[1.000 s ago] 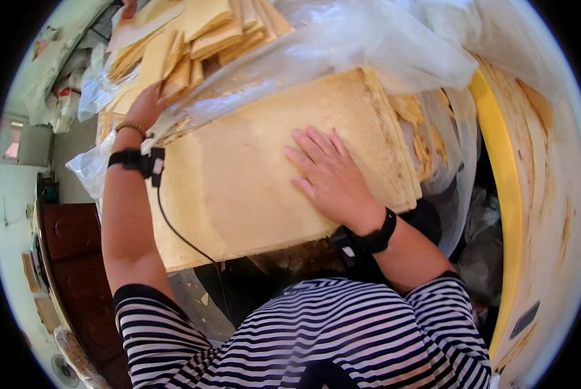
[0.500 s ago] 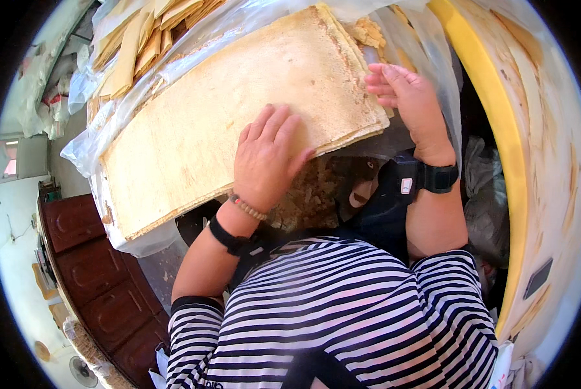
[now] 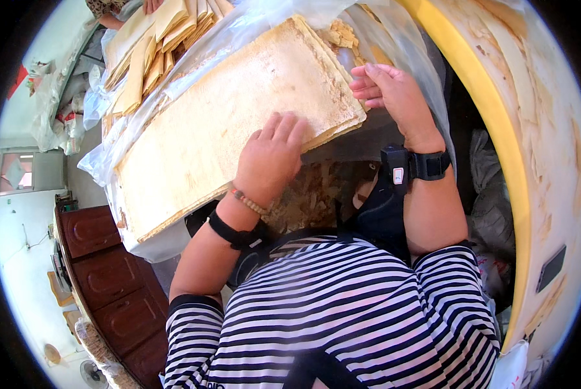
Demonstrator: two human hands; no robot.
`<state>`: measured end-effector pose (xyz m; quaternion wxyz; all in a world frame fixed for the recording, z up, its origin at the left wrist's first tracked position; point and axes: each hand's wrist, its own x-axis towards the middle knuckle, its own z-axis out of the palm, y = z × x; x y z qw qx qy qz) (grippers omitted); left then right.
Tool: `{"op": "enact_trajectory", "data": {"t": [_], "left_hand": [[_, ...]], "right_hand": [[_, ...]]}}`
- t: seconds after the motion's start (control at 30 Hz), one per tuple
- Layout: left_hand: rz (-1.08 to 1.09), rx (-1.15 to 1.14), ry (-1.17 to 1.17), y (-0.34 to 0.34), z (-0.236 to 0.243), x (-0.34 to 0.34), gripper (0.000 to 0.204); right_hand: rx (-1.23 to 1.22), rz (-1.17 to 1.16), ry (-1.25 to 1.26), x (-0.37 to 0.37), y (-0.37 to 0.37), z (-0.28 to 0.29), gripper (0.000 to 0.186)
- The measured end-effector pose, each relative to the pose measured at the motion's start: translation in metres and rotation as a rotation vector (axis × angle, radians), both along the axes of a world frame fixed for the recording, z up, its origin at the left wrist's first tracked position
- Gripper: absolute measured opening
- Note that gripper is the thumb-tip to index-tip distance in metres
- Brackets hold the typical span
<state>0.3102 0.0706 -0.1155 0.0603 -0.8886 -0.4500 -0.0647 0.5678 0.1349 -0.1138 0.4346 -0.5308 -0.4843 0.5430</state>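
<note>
A stack of thin pale-yellow sheets (image 3: 219,110) with rough, crumbly edges lies on crumpled plastic sheeting (image 3: 400,35). My left hand (image 3: 271,152) rests on the stack near its front edge, fingers lying bent but loose over the top sheet. At the stack's right end, my right hand (image 3: 394,100) is open, fingers extended toward the corner with the thumb raised; whether the fingertips touch the edge I cannot tell. Behind the stack sits a pile of folded yellow strips (image 3: 138,81). Crumbled flaky pieces (image 3: 339,35) show beside the far corner.
A yellow-edged board (image 3: 498,155) runs along my right, with a dark phone-like object (image 3: 550,269) on it. A co-worker's hand (image 3: 153,5) is at the pile, upper left. Brown wooden panels (image 3: 108,285) stand at the lower left; grey bags (image 3: 488,214) lie at the right.
My left hand has moved from the far-left pile onto the stack's front part. My right hand has lifted from the top sheet to the right edge. The stack appears shifted leftward.
</note>
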Motion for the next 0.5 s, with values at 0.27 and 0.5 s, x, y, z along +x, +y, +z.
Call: {"op": "enact_trajectory", "data": {"t": [0.27, 0.5], "left_hand": [[0.143, 0.135, 0.067, 0.006, -0.012, -0.001, 0.044], [0.438, 0.415, -0.236, 0.027, 0.031, -0.031, 0.012]], "right_hand": [[0.124, 0.040, 0.039, -0.015, -0.013, 0.015, 0.036], [0.500, 0.251, 0.131, -0.047, -0.045, 0.017, 0.023]]}}
